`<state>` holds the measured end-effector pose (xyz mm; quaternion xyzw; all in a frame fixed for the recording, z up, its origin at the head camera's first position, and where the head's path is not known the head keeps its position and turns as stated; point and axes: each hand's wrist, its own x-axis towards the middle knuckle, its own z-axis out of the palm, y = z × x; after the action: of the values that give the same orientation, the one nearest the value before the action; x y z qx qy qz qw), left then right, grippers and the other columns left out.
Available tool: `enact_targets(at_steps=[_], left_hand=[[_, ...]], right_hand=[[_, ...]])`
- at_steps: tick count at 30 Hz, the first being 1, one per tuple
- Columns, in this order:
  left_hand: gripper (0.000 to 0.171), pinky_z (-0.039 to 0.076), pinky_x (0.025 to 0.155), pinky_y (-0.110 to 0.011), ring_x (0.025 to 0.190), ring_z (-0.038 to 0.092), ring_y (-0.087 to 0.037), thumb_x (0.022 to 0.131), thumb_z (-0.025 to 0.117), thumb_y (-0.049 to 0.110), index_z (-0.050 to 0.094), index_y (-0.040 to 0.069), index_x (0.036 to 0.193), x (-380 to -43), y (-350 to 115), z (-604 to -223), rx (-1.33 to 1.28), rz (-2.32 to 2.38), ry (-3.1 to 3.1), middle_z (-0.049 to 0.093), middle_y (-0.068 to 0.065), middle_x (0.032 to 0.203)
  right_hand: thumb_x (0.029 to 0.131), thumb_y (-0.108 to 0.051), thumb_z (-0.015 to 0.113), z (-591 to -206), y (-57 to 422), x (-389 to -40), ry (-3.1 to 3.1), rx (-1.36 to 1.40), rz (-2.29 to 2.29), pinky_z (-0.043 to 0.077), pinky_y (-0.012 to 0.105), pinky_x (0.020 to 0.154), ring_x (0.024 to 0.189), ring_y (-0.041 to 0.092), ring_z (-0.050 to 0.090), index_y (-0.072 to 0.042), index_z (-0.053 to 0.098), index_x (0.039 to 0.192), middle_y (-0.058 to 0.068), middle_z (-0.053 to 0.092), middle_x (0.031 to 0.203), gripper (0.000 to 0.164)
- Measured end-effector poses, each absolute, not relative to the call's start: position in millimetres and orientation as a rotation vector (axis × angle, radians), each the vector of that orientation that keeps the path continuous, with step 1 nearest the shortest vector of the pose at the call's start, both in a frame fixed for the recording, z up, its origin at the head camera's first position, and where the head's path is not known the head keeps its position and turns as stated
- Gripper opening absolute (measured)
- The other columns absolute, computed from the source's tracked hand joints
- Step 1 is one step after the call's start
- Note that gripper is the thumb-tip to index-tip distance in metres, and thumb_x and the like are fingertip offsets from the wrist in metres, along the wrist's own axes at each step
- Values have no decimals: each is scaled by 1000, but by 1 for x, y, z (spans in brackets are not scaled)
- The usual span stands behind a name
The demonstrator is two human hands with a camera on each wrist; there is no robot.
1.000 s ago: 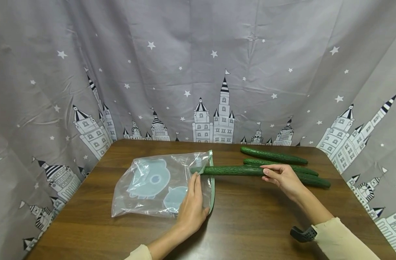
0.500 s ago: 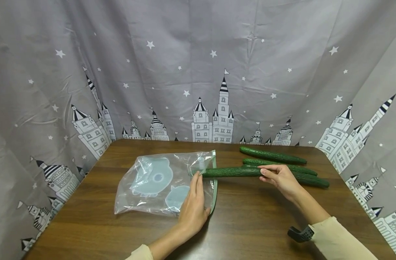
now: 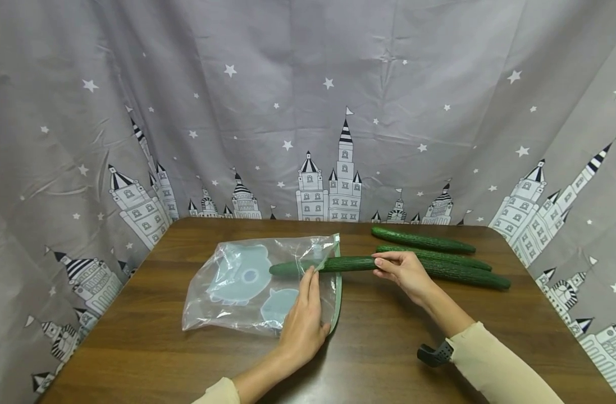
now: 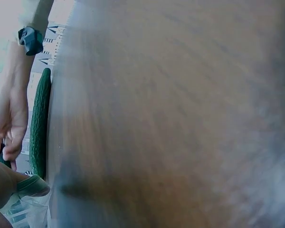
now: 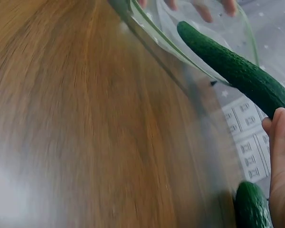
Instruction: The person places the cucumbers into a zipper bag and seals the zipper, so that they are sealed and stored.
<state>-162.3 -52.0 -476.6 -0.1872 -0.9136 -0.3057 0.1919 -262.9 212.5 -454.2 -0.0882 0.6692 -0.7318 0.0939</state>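
Note:
My right hand (image 3: 404, 275) pinches the near end of a long green cucumber (image 3: 350, 264) between thumb and fingers. Its far part lies inside a clear zip bag (image 3: 237, 320) with pale blue animal prints and a green-edged mouth facing right. My left hand (image 3: 302, 325) holds the bag at its mouth, fingertips at a raised flap of film and thumb by the lower edge. Through the film in the right wrist view, several left fingertips (image 5: 204, 10) show above the cucumber's tip. The left wrist view catches only part of the left hand (image 4: 2, 187) beside the green bag edge.
Three more cucumbers lie at the table's back right: a rear cucumber (image 3: 421, 239), a middle cucumber (image 3: 454, 260) and a front cucumber (image 3: 464, 274). A grey castle-print curtain (image 3: 267, 140) hangs behind the brown wooden table (image 3: 136, 336). A black strap (image 3: 434, 354) sits at the right wrist.
My right hand has moved left, pushing the cucumber farther into the bag. The bag has shifted slightly right, with the left hand staying at its mouth.

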Motion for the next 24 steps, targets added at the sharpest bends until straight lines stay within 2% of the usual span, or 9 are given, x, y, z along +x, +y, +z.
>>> enact_targets(at_steps=[7,13,24], left_hand=[[120,61,83,-47,116,61,-42,63,96,-4,24,-6,159,-163,-48,-474,-529,-848,-2575,22,-21,165],[121,61,84,-47,116,62,-43,63,96,-5,23,-7,159,-161,-45,-475,-546,-833,-2591,22,-23,164],[120,59,92,-48,120,60,-42,64,96,-3,23,-7,159,-162,-40,-477,-583,-792,-2596,21,-20,165]], right_hand=[[102,4,61,-458,189,-268,1932,-262,-2204,59,29,90,91,17,72,25,52,132,18,62,118,38],[101,4,62,-460,174,-273,1935,-253,-2210,60,29,87,92,21,74,24,55,130,16,67,112,36],[101,7,61,-462,143,-272,1860,-274,-2212,59,30,90,89,17,73,23,54,132,15,70,109,35]])
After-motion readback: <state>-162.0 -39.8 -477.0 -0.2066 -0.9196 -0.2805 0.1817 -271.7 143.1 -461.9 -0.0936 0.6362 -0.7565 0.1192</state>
